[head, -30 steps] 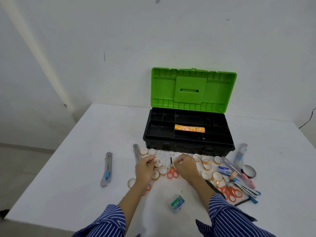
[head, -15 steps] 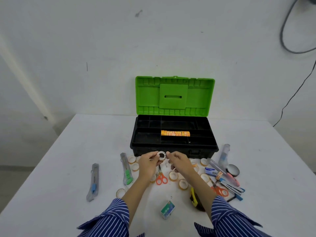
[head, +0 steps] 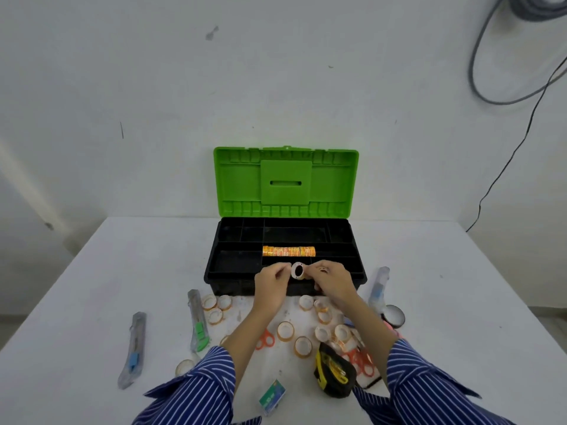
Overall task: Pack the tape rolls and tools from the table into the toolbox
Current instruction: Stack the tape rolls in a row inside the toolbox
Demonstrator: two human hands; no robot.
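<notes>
so this is nowhere near finished imo. the toolbox (head: 285, 265) sits at the far middle of the tabletop (head: 92, 286) with its green lid (head: 286, 182) standing open, and the only thing packed so far is a row of orange tape rolls (head: 288, 250) lying in a middle compartment of its black tray. every other compartment i can see looks bare. both hands are up at the near rim of the toolbox: the left hand (head: 271, 282) and the right hand (head: 331, 280) pinch a small tape roll (head: 298, 270) between them, so each grip is closed on that roll, which hangs over the front compartment and isn't in yet. my guess is it's about to join the row. still left in front of the toolbox: lots of loose tape rolls (head: 285, 331), orange scissors (head: 265, 340), a second pair of scissors (head: 362, 361) off to the right, a box cutter with a green slider (head: 198, 323), another box cutter (head: 132, 351) further left, a black and yellow tape measure (head: 334, 371), a dark tape roll (head: 393, 315), a wrapped tool (head: 379, 285) by the toolbox's right corner and a small green and white box (head: 272, 397) nearest the camera. hard to call: the forearms cover some of the pile, the stuff under the right sleeve is a jumble, and i can't read the label on that little box.
</notes>
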